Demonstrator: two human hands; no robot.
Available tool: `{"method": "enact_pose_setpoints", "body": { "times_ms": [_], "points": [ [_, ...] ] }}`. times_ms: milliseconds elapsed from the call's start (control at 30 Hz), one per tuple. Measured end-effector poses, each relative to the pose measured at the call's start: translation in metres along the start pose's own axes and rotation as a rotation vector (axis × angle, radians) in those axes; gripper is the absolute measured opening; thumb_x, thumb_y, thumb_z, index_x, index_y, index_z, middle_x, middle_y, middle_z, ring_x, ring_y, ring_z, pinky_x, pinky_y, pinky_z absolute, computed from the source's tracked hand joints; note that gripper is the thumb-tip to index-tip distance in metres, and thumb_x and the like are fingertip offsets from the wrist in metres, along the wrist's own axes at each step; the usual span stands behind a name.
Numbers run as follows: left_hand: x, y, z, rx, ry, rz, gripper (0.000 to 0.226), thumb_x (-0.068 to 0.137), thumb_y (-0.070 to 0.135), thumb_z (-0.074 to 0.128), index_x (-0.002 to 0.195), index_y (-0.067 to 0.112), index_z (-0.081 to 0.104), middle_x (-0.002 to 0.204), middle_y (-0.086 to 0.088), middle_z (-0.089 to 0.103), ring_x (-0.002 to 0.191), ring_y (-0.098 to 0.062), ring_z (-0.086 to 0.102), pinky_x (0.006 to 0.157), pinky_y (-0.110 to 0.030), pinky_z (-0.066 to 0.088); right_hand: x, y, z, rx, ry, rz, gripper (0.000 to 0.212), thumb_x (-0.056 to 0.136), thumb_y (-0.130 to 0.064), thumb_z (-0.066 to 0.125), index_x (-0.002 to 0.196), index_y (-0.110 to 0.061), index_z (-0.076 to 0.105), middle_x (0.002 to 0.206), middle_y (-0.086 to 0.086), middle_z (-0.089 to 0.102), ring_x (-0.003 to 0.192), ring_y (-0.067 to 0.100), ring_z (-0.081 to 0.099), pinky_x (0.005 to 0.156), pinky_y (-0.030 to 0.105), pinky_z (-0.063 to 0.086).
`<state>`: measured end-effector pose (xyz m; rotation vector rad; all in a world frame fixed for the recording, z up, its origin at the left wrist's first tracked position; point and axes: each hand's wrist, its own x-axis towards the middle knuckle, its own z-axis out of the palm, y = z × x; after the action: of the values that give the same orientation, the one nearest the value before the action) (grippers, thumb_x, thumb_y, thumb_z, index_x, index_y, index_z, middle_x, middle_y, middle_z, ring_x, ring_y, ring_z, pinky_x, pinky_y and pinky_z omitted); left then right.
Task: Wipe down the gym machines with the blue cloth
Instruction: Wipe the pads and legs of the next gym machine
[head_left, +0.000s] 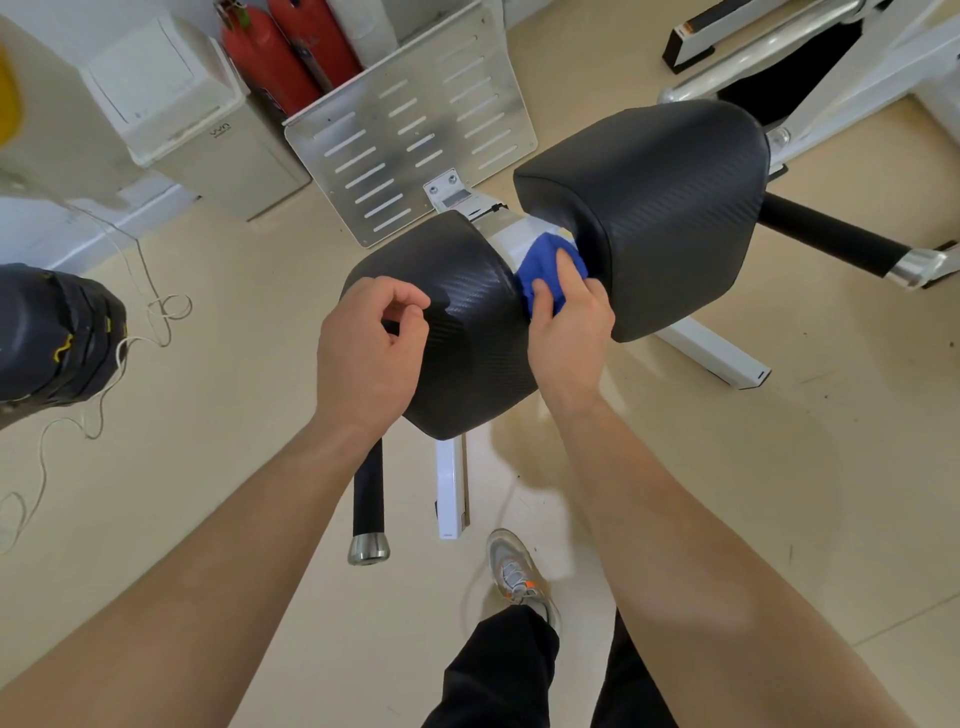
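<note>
Shoe (514, 569) on the floor at 6 o'clock, black trouser leg below it. Both forearms reach up toward centre.

Left hand (371, 345), about 9 o'clock of centre: fingers curled in, thumb close to forefinger, resting against the left edge of the near pad (467, 332). Nothing seen in its grasp.

Right hand (569, 332), about 3 o'clock of the near pad: thumb and fingers bunched round the blue cloth (545, 270), pushing it into the gap between the near pad and the far pad (654, 208), against the white frame (514, 239) there.

Cloth looks light, soft and limp. It crumples to fit the slot, so a wadded grip from behind probably suits, with fingertips driving it. Pads are textured black vinyl, firm-looking and likely smooth to wipe. The gap edges may snag loose corners.

Black handle bar (369, 499) hangs at 7 o'clock under the near pad.

Farther out, slotted metal footplate (410, 135) at 12 o'clock. Red fire extinguishers (270, 57) at 11 o'clock.
</note>
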<state>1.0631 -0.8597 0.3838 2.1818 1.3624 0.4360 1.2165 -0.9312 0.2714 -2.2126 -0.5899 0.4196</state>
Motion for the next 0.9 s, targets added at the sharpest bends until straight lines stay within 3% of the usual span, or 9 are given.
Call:
{"method": "enact_pose_setpoints", "body": {
  "times_ms": [133,267,400,500,567,700,767,833,900],
  "points": [
    [0.0,-0.004,0.002,0.006,0.001,-0.024,0.016,0.095,0.021,0.056,0.093,0.037,0.06,0.098,0.017,0.062,0.089,0.013,0.055,0.069,0.005,0.037,-0.007,0.027,0.003,-0.023,-0.059,0.097,0.044,0.104,-0.032,0.048,0.145,-0.017,0.048,0.121,0.013,0.057,0.104,0.023,0.056,0.086,0.025,0.041],
    [-0.002,-0.004,0.0,0.013,-0.014,0.004,0.018,0.095,0.02,0.056,0.093,0.038,0.059,0.097,0.017,0.061,0.09,0.013,0.055,0.069,0.003,0.038,-0.025,0.06,-0.002,-0.039,-0.199,0.258,0.039,0.104,-0.027,0.047,0.138,-0.008,0.054,0.124,0.015,0.061,0.11,0.029,0.06,0.084,0.021,0.037],
    [-0.002,-0.007,-0.003,0.003,-0.011,0.011,0.017,0.095,0.019,0.056,0.093,0.035,0.06,0.098,0.015,0.063,0.087,0.008,0.056,0.068,0.003,0.038,-0.021,0.029,-0.004,0.082,0.028,0.096,0.044,0.102,-0.031,0.053,0.144,-0.02,0.051,0.112,0.004,0.058,0.094,0.01,0.05,0.08,-0.004,0.03],
    [-0.002,-0.009,-0.004,0.003,-0.002,-0.008,0.017,0.095,0.018,0.057,0.093,0.034,0.061,0.098,0.014,0.063,0.085,0.007,0.056,0.068,0.002,0.038,-0.012,0.015,0.001,0.049,0.063,-0.001,0.044,0.102,-0.033,0.053,0.144,-0.02,0.051,0.104,0.003,0.054,0.089,0.009,0.046,0.076,0.007,0.033],
    [-0.001,-0.011,-0.005,0.001,0.005,-0.015,0.017,0.095,0.018,0.057,0.093,0.034,0.061,0.097,0.015,0.062,0.085,0.008,0.056,0.069,0.004,0.037,-0.009,0.019,0.006,0.036,0.037,0.047,0.044,0.103,-0.032,0.051,0.145,-0.019,0.05,0.108,0.008,0.055,0.09,0.012,0.047,0.081,0.019,0.038],
    [-0.001,-0.013,-0.006,0.008,0.001,-0.027,0.016,0.096,0.018,0.056,0.093,0.034,0.061,0.098,0.014,0.063,0.085,0.004,0.057,0.069,-0.001,0.038,-0.017,0.048,-0.001,-0.03,-0.097,0.139,0.039,0.104,-0.027,0.048,0.139,-0.012,0.055,0.119,0.015,0.059,0.106,0.027,0.057,0.089,0.027,0.04],
    [-0.003,-0.014,-0.006,0.001,-0.002,-0.029,0.017,0.096,0.019,0.056,0.093,0.035,0.06,0.098,0.015,0.062,0.086,0.003,0.057,0.07,-0.002,0.037,-0.024,0.054,-0.008,-0.018,-0.098,0.141,0.039,0.103,-0.026,0.049,0.138,-0.011,0.056,0.12,0.013,0.061,0.109,0.026,0.058,0.089,0.02,0.038],
    [-0.003,-0.015,-0.006,-0.005,0.002,-0.025,0.018,0.096,0.019,0.057,0.093,0.037,0.059,0.097,0.017,0.061,0.086,0.005,0.057,0.069,-0.003,0.037,-0.023,0.039,-0.01,0.049,-0.015,0.096,0.041,0.102,-0.029,0.052,0.142,-0.018,0.054,0.113,0.004,0.059,0.1,0.016,0.055,0.083,0.005,0.034],
    [-0.003,-0.018,-0.004,0.002,-0.003,-0.026,0.018,0.096,0.02,0.057,0.093,0.038,0.058,0.098,0.017,0.061,0.086,0.005,0.057,0.071,-0.004,0.037,-0.013,0.02,-0.005,0.087,0.057,0.032,0.043,0.101,-0.033,0.053,0.143,-0.023,0.051,0.102,-0.005,0.053,0.088,0.008,0.05,0.073,0.0,0.034]
  ]
}}
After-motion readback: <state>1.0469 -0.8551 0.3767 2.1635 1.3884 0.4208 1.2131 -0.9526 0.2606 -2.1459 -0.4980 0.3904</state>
